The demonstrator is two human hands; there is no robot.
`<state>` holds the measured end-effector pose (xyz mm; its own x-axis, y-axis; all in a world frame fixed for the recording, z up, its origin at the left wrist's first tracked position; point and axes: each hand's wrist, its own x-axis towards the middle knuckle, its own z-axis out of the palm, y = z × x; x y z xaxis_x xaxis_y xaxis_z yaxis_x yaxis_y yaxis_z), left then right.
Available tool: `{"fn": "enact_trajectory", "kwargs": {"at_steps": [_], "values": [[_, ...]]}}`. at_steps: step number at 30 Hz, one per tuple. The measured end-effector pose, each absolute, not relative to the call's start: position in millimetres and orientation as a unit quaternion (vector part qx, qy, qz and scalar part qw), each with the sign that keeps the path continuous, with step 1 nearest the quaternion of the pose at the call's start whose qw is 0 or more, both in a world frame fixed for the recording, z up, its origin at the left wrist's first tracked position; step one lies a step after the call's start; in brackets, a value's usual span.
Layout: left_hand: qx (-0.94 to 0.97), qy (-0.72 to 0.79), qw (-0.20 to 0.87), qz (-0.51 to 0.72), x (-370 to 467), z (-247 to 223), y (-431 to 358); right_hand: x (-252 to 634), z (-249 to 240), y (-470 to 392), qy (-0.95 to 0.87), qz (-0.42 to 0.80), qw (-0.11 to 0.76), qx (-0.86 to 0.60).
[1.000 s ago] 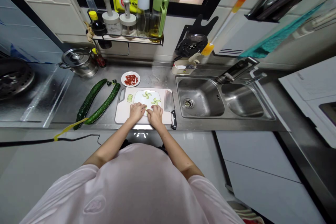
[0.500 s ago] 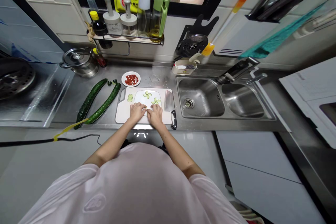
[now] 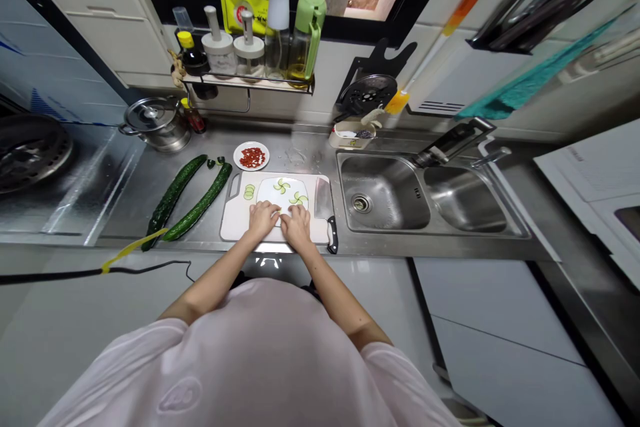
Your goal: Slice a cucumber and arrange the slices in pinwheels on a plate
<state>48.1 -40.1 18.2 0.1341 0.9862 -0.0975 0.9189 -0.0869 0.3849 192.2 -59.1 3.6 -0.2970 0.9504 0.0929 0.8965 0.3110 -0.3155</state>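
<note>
My left hand (image 3: pixel 262 219) and my right hand (image 3: pixel 297 224) meet over the front part of a white plate (image 3: pixel 269 188), fingers bent and fingertips nearly touching. A small pale-green bit of cucumber slice shows at my left fingertips. My right fingers are closed too; whatever is between them is hidden. On the plate lie two pinwheel shapes of cucumber slices, one at the back (image 3: pixel 281 185) and one at the right (image 3: pixel 299 198). The plate rests on a white cutting board (image 3: pixel 235 220). Several cucumber slices (image 3: pixel 249 191) overlap on its left side. A knife (image 3: pixel 333 233) lies along its right side.
Two long cucumbers (image 3: pixel 200 203) and cut ends (image 3: pixel 211 163) lie left of the board. Behind it stands a small dish of chopped red pieces (image 3: pixel 253 156). A double sink (image 3: pixel 385 190) is at the right, a lidded pot (image 3: pixel 155 123) at the back left.
The whole view has shifted slightly downward in the picture as the camera tilted. Both hands stay at the plate's front part, with hardly any movement of the fingers.
</note>
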Motion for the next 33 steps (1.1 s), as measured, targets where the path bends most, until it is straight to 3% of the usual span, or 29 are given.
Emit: {"fn": "enact_trajectory", "kwargs": {"at_steps": [33], "values": [[0.746, 0.646, 0.141, 0.078, 49.4, 11.8, -42.6, 179.0, 16.6, -50.6, -0.837, 0.058, 0.056, -0.541]]}}
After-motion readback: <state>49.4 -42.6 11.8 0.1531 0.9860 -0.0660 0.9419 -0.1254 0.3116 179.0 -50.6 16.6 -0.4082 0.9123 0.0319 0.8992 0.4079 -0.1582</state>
